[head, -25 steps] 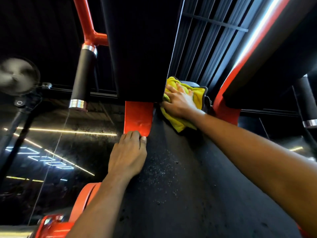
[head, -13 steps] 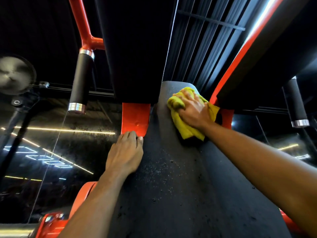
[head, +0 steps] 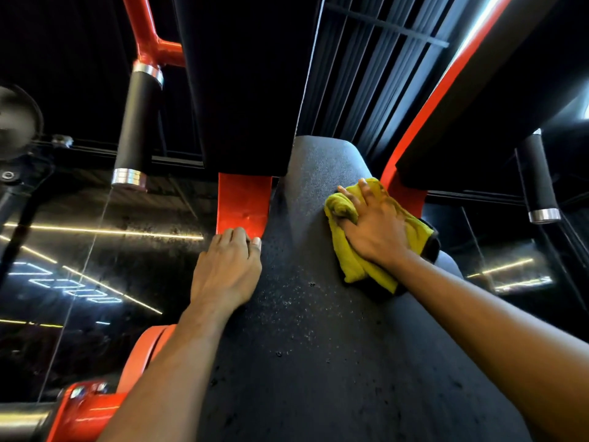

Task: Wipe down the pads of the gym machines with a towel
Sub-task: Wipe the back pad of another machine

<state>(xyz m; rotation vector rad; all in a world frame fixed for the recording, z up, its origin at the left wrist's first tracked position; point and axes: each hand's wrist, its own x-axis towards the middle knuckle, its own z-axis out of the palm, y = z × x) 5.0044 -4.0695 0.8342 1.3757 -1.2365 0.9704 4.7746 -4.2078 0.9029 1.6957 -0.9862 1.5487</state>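
A long black textured pad (head: pixel 306 330) of a gym machine fills the middle of the view and narrows toward the far end. A crumpled yellow towel (head: pixel 353 266) lies on its right side. My right hand (head: pixel 373 228) presses the towel flat against the pad with spread fingers. My left hand (head: pixel 226 269) rests on the pad's left edge, fingers curled over it, just below a red steel bracket (head: pixel 242 202). Small specks and droplets dot the pad's surface.
A red frame tube (head: pixel 149 36) with a black foam grip (head: pixel 137 122) hangs at the left; a second black grip (head: pixel 538 180) stands at the right. A large black pad or shroud (head: pixel 242 74) looms above. A fan (head: pixel 16 119) is at far left.
My right hand has drawn the towel from the pad's far top end down and to the right side. The left hand has stayed on the pad's left edge.
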